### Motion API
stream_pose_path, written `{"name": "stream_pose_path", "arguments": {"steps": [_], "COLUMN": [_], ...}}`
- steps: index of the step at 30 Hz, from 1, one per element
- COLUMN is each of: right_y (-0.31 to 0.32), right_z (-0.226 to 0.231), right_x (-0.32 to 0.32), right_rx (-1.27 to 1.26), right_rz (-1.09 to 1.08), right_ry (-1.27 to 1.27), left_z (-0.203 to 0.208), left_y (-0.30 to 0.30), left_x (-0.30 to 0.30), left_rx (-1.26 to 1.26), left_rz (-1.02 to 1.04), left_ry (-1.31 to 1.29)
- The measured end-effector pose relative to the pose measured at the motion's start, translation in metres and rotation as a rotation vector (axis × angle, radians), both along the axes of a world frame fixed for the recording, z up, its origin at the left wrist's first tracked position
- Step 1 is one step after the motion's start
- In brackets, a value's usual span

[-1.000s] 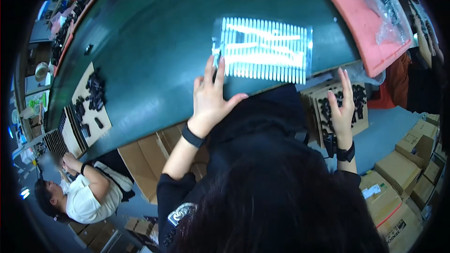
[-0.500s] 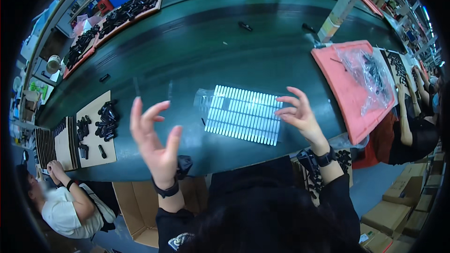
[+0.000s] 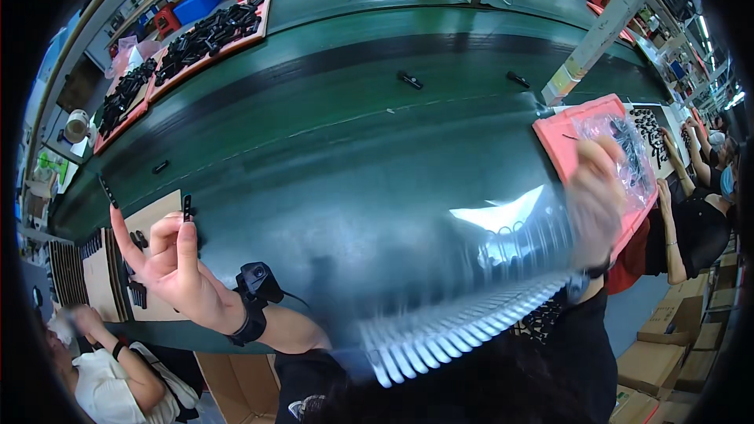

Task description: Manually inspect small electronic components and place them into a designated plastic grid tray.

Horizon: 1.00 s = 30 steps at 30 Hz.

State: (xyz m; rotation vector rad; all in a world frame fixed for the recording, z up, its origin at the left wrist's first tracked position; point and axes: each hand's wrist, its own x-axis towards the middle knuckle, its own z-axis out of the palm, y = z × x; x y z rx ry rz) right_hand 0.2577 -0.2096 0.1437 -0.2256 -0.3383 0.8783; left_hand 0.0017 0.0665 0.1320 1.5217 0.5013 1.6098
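Observation:
My left hand is at the left, over the edge of a cardboard sheet. A small slim black part stands upright at its thumb tip, pinched there. Another slim black piece shows at the tip of the outstretched finger; whether it sticks to the finger I cannot tell. My right hand, blurred, is raised at the right. It grips the edge of a clear plastic sheet with rows of white strips, which hangs tilted and bent toward my body.
Black parts lie on the cardboard sheet at the left and in pink trays at the back left. A pink foam tray with a plastic bag is at the right, near a metal post. Co-workers sit on both sides.
My right hand has gripped the strip sheet, lifted it off the green table and moved right. My left hand has gone left and down and now has a black part at its thumb.

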Motion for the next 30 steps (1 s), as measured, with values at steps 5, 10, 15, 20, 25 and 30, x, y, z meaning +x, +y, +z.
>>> {"name": "stream_pose_path", "arguments": {"steps": [5,10,15,20,25,30], "right_y": [0.077,0.137,0.201,0.281,0.296,0.228], "right_z": [-0.086,-0.15,-0.146,-0.177,-0.17,-0.093], "right_x": [0.079,0.131,0.168,0.18,0.17,0.105], "right_rx": [-0.773,-0.949,-1.211,-1.436,-1.283,-0.864], "right_rz": [-0.076,0.223,-0.196,-0.232,-0.209,-0.033], "right_ry": [-0.697,-1.445,-1.894,-1.81,-1.909,-1.509], "left_z": [-0.012,-0.015,-0.015,-0.018,-0.022,-0.021], "left_y": [0.02,0.028,0.031,0.027,0.015,0.006], "left_x": [0.007,0.014,0.026,0.049,0.071,0.087], "left_rx": [-0.104,-0.138,-0.182,-0.184,-0.211,-0.321], "left_rz": [-0.057,-0.035,-0.018,-0.128,-0.241,-0.411], "left_ry": [0.093,0.146,0.173,0.289,0.361,0.339]}}
